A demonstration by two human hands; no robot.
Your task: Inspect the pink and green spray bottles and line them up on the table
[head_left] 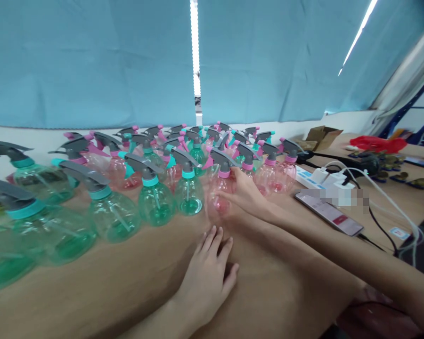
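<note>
Pink bottle [217, 201] against right hand [248, 190] (outstretched)

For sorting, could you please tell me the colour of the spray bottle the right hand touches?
That spray bottle is pink, clearest in the head view.

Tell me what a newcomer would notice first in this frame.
A crowd of green and pink spray bottles with grey triggers fills the left and middle of the wooden table. The right hand touches a pink bottle at the front, while the left hand lies flat on the table nearer the camera. A phone lies at the right.
</note>
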